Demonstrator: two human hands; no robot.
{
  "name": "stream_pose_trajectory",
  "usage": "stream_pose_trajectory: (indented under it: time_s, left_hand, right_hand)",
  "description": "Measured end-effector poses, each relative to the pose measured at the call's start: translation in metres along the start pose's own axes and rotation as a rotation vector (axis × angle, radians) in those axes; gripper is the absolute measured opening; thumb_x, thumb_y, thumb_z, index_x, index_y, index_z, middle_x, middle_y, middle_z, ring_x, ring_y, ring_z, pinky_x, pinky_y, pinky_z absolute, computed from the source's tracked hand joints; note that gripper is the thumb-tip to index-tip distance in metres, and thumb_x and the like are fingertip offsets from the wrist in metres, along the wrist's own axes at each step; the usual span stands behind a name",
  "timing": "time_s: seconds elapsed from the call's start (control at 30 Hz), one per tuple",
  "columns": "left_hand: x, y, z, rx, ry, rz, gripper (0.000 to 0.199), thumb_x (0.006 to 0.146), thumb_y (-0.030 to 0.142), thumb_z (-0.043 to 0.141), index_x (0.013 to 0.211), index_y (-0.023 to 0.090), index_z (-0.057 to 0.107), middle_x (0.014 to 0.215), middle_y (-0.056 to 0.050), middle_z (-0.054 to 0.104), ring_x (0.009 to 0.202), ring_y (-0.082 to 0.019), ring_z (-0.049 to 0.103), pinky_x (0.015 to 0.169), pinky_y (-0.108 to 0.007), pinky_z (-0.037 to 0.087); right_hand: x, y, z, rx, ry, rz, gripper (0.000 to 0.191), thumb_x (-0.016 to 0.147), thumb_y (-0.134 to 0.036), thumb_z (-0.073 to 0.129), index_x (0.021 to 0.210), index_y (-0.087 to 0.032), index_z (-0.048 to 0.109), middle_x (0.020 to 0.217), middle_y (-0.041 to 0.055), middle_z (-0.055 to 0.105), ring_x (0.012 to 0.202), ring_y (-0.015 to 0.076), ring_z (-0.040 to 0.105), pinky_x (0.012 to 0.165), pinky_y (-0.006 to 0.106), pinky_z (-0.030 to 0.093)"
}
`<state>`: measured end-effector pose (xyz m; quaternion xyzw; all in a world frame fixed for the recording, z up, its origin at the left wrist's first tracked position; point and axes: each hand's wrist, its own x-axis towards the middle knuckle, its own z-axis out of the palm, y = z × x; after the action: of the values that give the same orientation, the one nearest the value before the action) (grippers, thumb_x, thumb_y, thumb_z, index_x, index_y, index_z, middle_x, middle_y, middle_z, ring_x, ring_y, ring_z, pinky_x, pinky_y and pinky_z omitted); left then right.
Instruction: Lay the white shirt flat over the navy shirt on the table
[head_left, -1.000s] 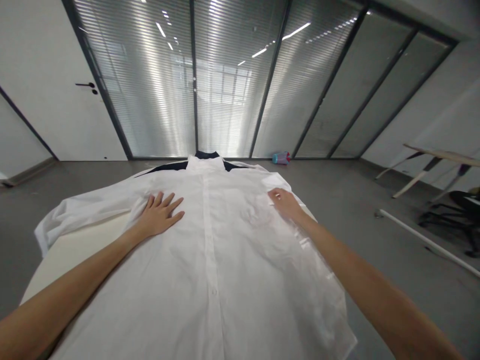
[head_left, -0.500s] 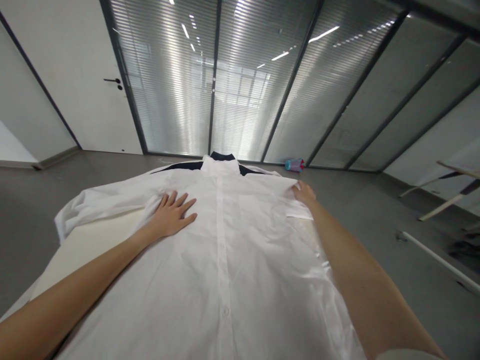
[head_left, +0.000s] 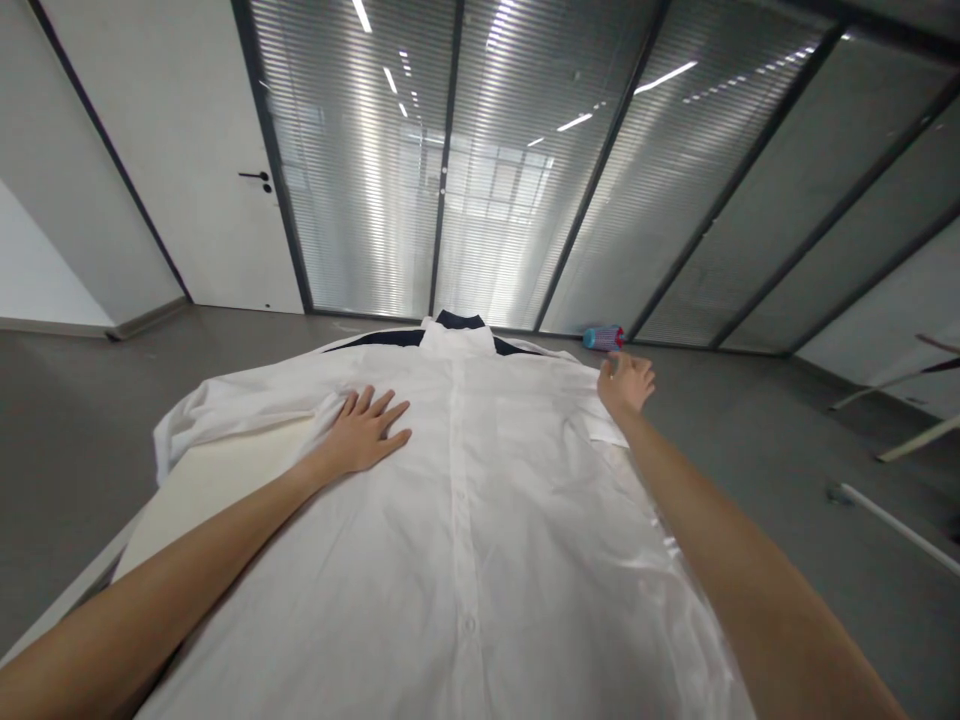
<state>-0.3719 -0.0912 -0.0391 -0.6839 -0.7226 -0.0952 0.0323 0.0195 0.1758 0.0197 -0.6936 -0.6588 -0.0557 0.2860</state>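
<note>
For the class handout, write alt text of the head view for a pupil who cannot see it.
A white button-up shirt lies spread front-up on a table, with the left hand pressed flat on its chest and the right hand at its far shoulder edge. Behind stand glass walls with blinds, a white door, and a small bottle on the grey floor.

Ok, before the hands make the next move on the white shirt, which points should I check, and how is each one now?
1. Left hand flat on the white shirt, fingers spread: ok.
2. Right hand at the shirt's far right shoulder edge; whether it grips cloth: cannot tell.
3. Front of the shirt faces up, button line straight: ok.
4. Left sleeve bunched and wrinkled by the table edge: not ok.
5. Collar lies flat over the dark garment: ok.
6. Right sleeve spread out: cannot tell, the forearm hides it.
</note>
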Motion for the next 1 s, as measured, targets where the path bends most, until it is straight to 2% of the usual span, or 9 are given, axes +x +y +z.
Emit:
stream_pose_trajectory:
  time_s: [0.03, 0.13, 0.2, 0.33, 0.47, 0.6, 0.73, 0.83, 1.0]
  left_hand:
    - [0.000, 0.000, -0.001, 0.001, -0.002, 0.000, 0.066, 0.098, 0.063, 0.039, 0.155, 0.031, 0.043, 0.163, -0.006, 0.036, 0.151, -0.043, 0.022, 0.121, -0.059, 0.014]
    - [-0.001, 0.001, -0.002, 0.007, -0.008, 0.005, 0.066, 0.098, 0.063, 0.037, 0.156, 0.031, 0.042, 0.163, -0.007, 0.035, 0.151, -0.043, 0.022, 0.121, -0.059, 0.013]
    - [-0.001, 0.001, -0.002, 0.013, -0.012, 0.007, 0.066, 0.099, 0.063, 0.037, 0.156, 0.031, 0.041, 0.163, -0.007, 0.035, 0.151, -0.043, 0.022, 0.121, -0.059, 0.013]
    - [-0.001, 0.000, -0.004, 0.019, -0.029, 0.008, 0.065, 0.099, 0.062, 0.036, 0.156, 0.030, 0.040, 0.164, -0.007, 0.034, 0.151, -0.043, 0.021, 0.121, -0.059, 0.013]
    - [0.000, -0.001, -0.004, 0.040, -0.038, 0.014, 0.065, 0.100, 0.060, 0.036, 0.157, 0.029, 0.040, 0.164, -0.007, 0.034, 0.151, -0.044, 0.021, 0.121, -0.058, 0.013]
    - [0.000, -0.005, -0.004, 0.082, -0.038, 0.027, 0.064, 0.100, 0.058, 0.038, 0.157, 0.028, 0.040, 0.163, -0.008, 0.034, 0.151, -0.044, 0.023, 0.120, -0.057, 0.016]
    - [0.000, -0.010, -0.004, 0.092, -0.044, 0.035, 0.065, 0.101, 0.058, 0.038, 0.157, 0.027, 0.039, 0.163, -0.007, 0.034, 0.151, -0.041, 0.025, 0.121, -0.054, 0.019]
    - [-0.001, -0.013, -0.004, 0.110, -0.039, 0.044, 0.064, 0.101, 0.059, 0.038, 0.157, 0.027, 0.040, 0.163, -0.008, 0.035, 0.150, -0.040, 0.028, 0.121, -0.054, 0.021]
    - [-0.001, -0.016, 0.000, 0.125, -0.026, 0.071, 0.064, 0.101, 0.058, 0.037, 0.156, 0.026, 0.042, 0.162, -0.008, 0.036, 0.150, -0.040, 0.028, 0.121, -0.056, 0.021]
  right_hand:
    - [-0.011, -0.009, 0.002, 0.019, -0.051, -0.096, 0.049, 0.102, -0.041, 0.030, 0.139, -0.024, 0.057, 0.146, 0.0164, 0.049, 0.133, 0.0339, 0.045, 0.108, 0.052, 0.035]
    - [-0.038, -0.022, 0.012, -0.037, -0.385, -0.327, 0.058, 0.104, -0.050, 0.018, 0.145, -0.025, 0.052, 0.155, 0.0109, 0.046, 0.144, 0.0291, 0.037, 0.118, 0.052, 0.026]
    - [-0.046, -0.023, 0.018, -0.080, -0.546, -0.371, 0.060, 0.104, -0.053, 0.019, 0.151, -0.025, 0.044, 0.163, 0.0082, 0.036, 0.151, 0.0273, 0.028, 0.121, 0.054, 0.020]
    - [-0.034, -0.025, 0.017, -0.110, -0.674, -0.355, 0.063, 0.103, -0.056, 0.026, 0.156, -0.024, 0.038, 0.165, 0.0103, 0.030, 0.153, 0.0284, 0.024, 0.122, 0.053, 0.019]
    - [-0.035, -0.039, 0.008, -0.122, -0.673, -0.279, 0.073, 0.102, -0.063, 0.013, 0.161, -0.022, 0.025, 0.168, 0.0173, 0.018, 0.153, 0.0386, 0.021, 0.117, 0.065, 0.020]
    - [-0.066, -0.043, 0.010, -0.102, -0.659, -0.396, 0.072, 0.101, -0.066, 0.013, 0.163, -0.030, 0.021, 0.171, 0.0081, 0.009, 0.156, 0.0331, 0.010, 0.122, 0.059, 0.011]
    - [-0.074, -0.017, 0.011, -0.155, -0.608, -0.343, 0.069, 0.102, -0.064, 0.014, 0.161, -0.030, 0.025, 0.171, 0.0050, 0.011, 0.156, 0.0302, 0.008, 0.123, 0.059, 0.005]
    - [-0.061, 0.006, 0.011, -0.198, -0.586, -0.210, 0.068, 0.103, -0.059, 0.009, 0.162, -0.028, 0.022, 0.170, 0.0059, 0.012, 0.156, 0.0269, 0.011, 0.122, 0.059, 0.010]
    - [-0.053, 0.019, 0.018, -0.187, -0.553, -0.180, 0.067, 0.104, -0.056, 0.013, 0.161, -0.025, 0.025, 0.170, 0.0070, 0.014, 0.156, 0.0263, 0.013, 0.123, 0.057, 0.013]
